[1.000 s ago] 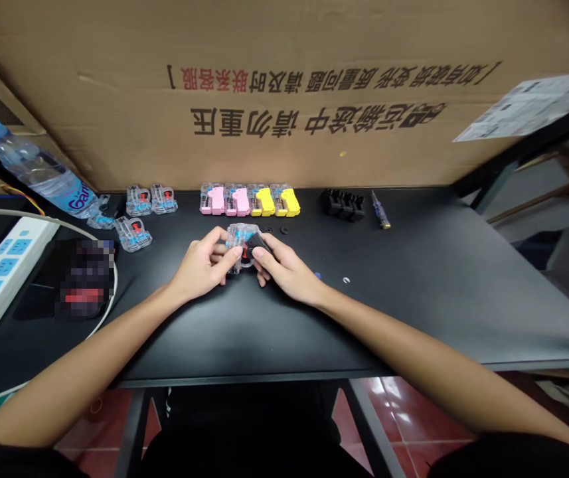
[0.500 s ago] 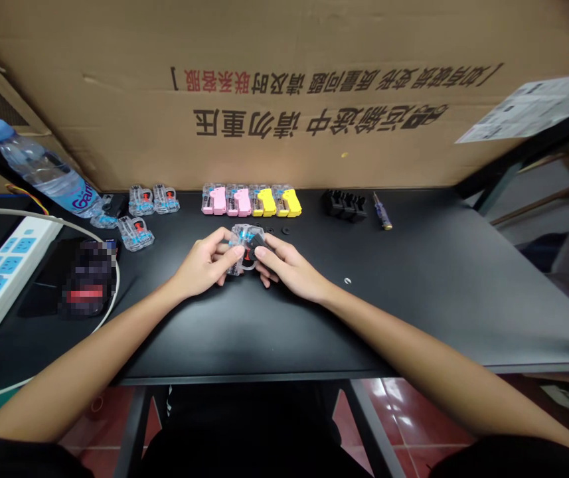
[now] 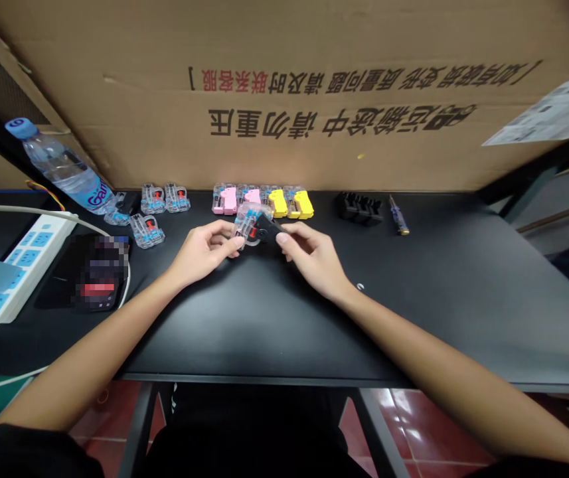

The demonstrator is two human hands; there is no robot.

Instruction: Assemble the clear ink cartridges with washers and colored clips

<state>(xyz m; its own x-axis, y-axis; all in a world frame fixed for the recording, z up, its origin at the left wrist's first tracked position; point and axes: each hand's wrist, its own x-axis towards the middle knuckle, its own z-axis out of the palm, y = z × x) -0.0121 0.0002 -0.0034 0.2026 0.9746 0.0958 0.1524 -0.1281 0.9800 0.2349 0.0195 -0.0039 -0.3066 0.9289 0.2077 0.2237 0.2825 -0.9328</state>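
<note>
My left hand [image 3: 209, 251] is closed on a clear plastic housing [image 3: 247, 218] with blue and red parts inside, held above the table. Between thumb and fingers, my right hand [image 3: 317, 257] pinches a black plastic cover [image 3: 267, 230], which lies against the right side of that housing. Whether the two are joined, I cannot tell. Just behind stand similar clear units with pink covers [image 3: 225, 200] and yellow covers [image 3: 301, 204], in one row. More clear housings [image 3: 147, 230] without coloured covers lie to the left.
A water bottle [image 3: 72, 169] leans at the back left near a white power strip [image 3: 20, 265] and a cable. Black parts [image 3: 360, 208] and a screwdriver [image 3: 399, 216] lie back right. A small white piece [image 3: 360, 287] rests nearby. Cardboard [image 3: 284, 159] walls the back.
My right hand has moved right, drawing the black cover toward the housing's right side. The housing has risen slightly toward the row of units. The camera view has shifted a little left.
</note>
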